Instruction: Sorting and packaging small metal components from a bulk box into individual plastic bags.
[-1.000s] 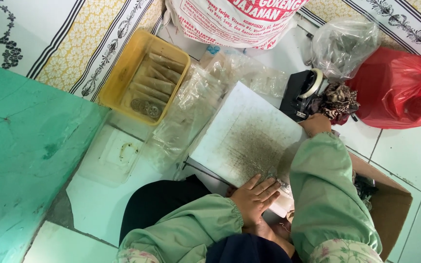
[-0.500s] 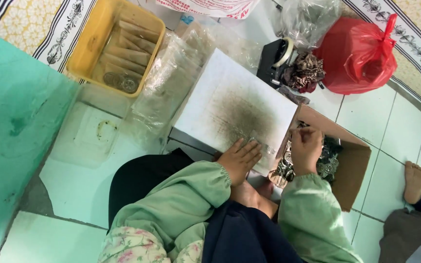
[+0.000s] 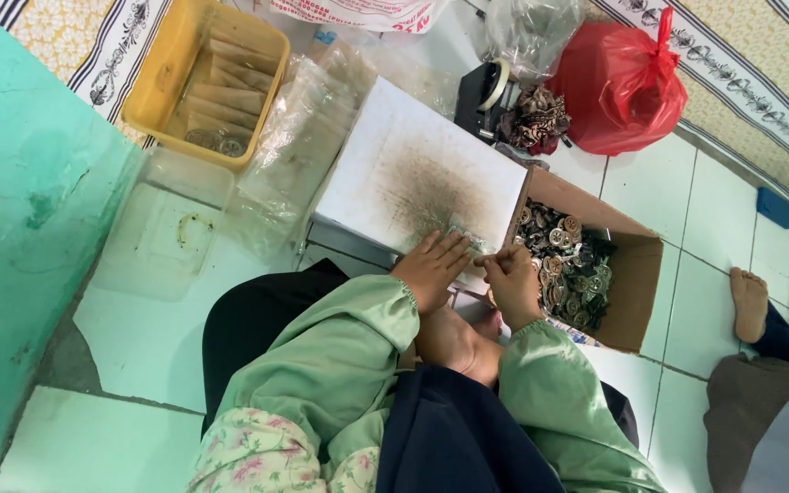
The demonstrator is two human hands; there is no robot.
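The left hand (image 3: 433,267) lies flat, fingers spread, on the near edge of the smudged white square board (image 3: 417,173). Beside it, the right hand (image 3: 510,278) pinches something too small to identify, beside the brown cardboard box of dark metal pieces (image 3: 636,274), partly hidden.

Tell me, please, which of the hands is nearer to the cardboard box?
Right. The right hand is at the cardboard box's near edge; the left hand rests on the white board, farther away.

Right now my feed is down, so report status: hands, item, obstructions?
Left hand flat on white board. Right hand pinching a small clear packet. Box of metal pieces beside it.
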